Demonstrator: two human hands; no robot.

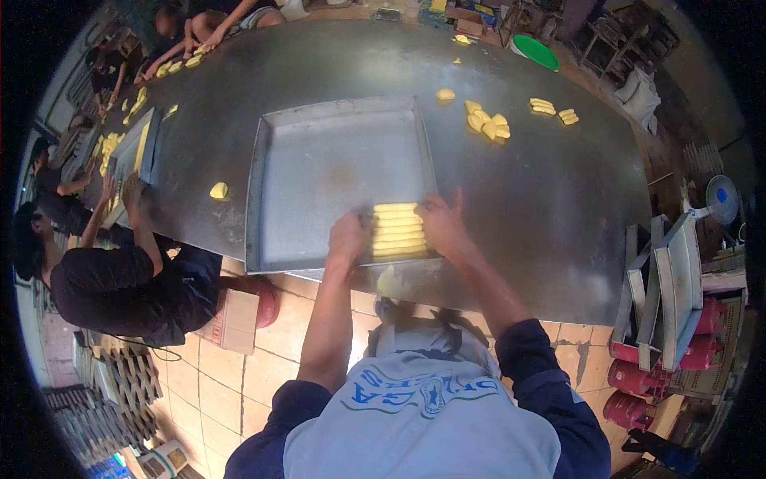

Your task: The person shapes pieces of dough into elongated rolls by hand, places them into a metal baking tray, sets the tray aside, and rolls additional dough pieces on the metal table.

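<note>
A row of several yellow dough rolls (398, 232) lies side by side in the near right corner of a shallow metal tray (343, 144). My left hand (349, 239) is at the left ends of the rolls, its fingers curled against them. At the right ends, by the tray's right wall, my right hand (444, 227) pinches near the farthest roll, with one finger raised. The fingertips are partly hidden, so the exact grip is unclear. Bare metal shows across the rest of the tray.
The metal table (542, 207) holds a dough pile (487, 124) at right and a single dough piece (219, 191) at left. A person in black (112, 279) works at another tray (140, 160). Stacked trays (674, 287) and red gas cylinders (634, 375) stand right.
</note>
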